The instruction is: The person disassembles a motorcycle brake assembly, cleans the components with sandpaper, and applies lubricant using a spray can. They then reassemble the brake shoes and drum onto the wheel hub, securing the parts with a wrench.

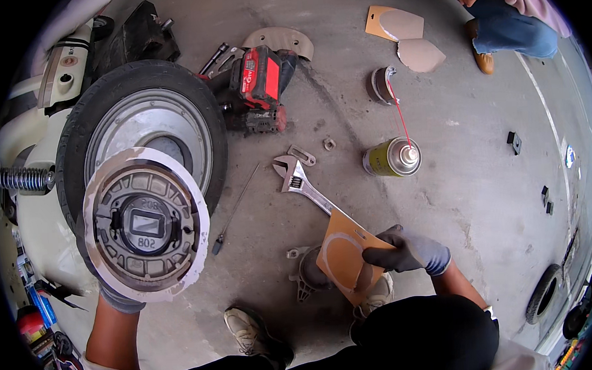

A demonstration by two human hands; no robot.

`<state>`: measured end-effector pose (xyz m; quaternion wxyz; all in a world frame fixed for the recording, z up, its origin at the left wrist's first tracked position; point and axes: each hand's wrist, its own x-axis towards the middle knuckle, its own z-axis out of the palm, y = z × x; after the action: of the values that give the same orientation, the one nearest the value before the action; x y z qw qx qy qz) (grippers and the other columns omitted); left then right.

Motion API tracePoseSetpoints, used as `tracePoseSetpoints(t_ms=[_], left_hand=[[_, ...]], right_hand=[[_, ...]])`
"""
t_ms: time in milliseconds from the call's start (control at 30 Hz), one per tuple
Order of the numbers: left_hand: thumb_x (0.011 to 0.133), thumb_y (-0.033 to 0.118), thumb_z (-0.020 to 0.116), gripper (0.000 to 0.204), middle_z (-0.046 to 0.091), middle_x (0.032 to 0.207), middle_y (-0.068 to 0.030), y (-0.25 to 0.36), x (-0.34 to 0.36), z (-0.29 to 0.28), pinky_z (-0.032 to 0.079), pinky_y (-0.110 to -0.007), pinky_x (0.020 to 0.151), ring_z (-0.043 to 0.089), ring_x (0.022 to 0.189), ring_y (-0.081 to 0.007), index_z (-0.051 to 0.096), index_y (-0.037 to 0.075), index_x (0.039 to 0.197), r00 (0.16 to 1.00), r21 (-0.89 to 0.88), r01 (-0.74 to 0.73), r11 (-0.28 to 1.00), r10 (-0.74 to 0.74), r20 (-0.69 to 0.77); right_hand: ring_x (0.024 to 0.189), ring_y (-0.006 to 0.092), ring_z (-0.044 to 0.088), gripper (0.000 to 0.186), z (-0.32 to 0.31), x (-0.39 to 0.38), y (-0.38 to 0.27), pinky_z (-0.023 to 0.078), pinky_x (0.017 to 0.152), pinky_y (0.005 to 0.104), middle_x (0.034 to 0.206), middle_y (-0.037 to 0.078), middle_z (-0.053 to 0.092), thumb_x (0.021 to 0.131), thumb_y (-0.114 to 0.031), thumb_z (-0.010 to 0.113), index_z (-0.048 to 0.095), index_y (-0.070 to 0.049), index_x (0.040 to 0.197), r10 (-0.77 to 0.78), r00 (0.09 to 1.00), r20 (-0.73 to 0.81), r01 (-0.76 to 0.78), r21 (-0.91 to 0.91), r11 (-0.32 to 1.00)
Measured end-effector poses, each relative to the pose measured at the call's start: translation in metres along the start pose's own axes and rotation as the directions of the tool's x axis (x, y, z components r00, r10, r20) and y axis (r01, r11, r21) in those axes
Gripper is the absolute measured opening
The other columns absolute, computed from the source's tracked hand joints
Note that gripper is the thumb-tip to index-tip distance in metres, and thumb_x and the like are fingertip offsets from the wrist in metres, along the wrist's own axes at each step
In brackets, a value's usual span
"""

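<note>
A round clear blister pack [198, 233] with torn white edges is raised at the left, and curved metal brake shoes [134, 266] lie inside it. My gloved left hand [119, 299] grips it from behind and below, most of its fingers hidden. At the right, my gloved right hand [406, 249] is closed on a brown cardboard backing card [343, 256], thumb on its face. A pale ring of torn paper marks the card. Partly under the card is the handle of an adjustable wrench [309, 187]. A metal hub part [304, 272] lies beneath it, half covered.
A wheel with tyre [141, 102] lies behind my left hand, beside a cream scooter [40, 218]. A red-black cordless tool [260, 79], spray can [395, 158], curved brake shoes [380, 85] and screwdriver [234, 215] are on the floor. Another person [514, 13] crouches at far right.
</note>
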<state>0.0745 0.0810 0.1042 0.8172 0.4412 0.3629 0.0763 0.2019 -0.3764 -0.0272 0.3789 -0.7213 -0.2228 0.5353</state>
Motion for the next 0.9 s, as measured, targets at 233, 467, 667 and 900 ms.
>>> tracePoseSetpoints(t_ms=[233,467,667,900], left_hand=[[0.087,0.042,0.073,0.085,0.048,0.147,-0.0186,-0.014,-0.033,0.069,0.046,-0.046,0.111,0.051,0.134,-0.0341,0.034,0.005,0.153,0.823,0.606,-0.246,0.756,-0.168,0.543],[0.072,0.046,0.088,0.105,0.047,0.139,-0.0279,-0.101,-0.041,0.212,0.046,-0.049,0.106,0.053,0.126,-0.0446,0.037,-0.001,0.151,0.556,0.664,-0.725,0.184,-0.414,0.721],[0.075,0.056,0.082,0.105,0.046,0.133,-0.0339,-0.105,-0.027,0.168,0.053,-0.052,0.09,0.057,0.114,-0.0484,0.034,0.007,0.155,0.683,0.715,-0.698,0.046,-0.256,0.684],[0.074,0.044,0.086,0.103,0.048,0.139,-0.0276,-0.146,0.018,0.095,0.048,-0.048,0.104,0.053,0.128,-0.0413,0.034,-0.001,0.151,0.752,0.632,-0.655,-0.414,-0.276,0.599]], right_hand=[[0.083,0.0348,0.072,0.041,-0.063,-0.072,0.023,0.057,0.073,0.0415,0.103,0.024,0.071,0.094,-0.028,0.071,0.064,0.005,0.118,-0.189,0.659,-0.728,-0.374,-0.535,0.757],[0.131,0.0198,0.052,0.072,0.044,0.006,0.019,0.037,0.115,0.0355,0.146,0.013,0.051,0.094,-0.022,0.073,0.036,-0.002,0.152,-0.435,0.756,-0.489,0.597,0.245,0.764],[0.125,0.0262,0.061,0.09,0.067,0.006,0.028,0.046,0.111,0.0415,0.14,0.017,0.059,0.101,-0.073,0.026,0.04,0.0,0.153,-0.565,0.823,-0.054,-0.259,0.85,-0.458],[0.094,0.0317,0.069,0.096,-0.092,-0.052,0.063,0.061,0.076,0.0494,0.103,0.015,0.07,0.094,-0.082,0.032,0.056,0.004,0.131,-0.153,0.821,-0.55,0.549,0.834,-0.052]])
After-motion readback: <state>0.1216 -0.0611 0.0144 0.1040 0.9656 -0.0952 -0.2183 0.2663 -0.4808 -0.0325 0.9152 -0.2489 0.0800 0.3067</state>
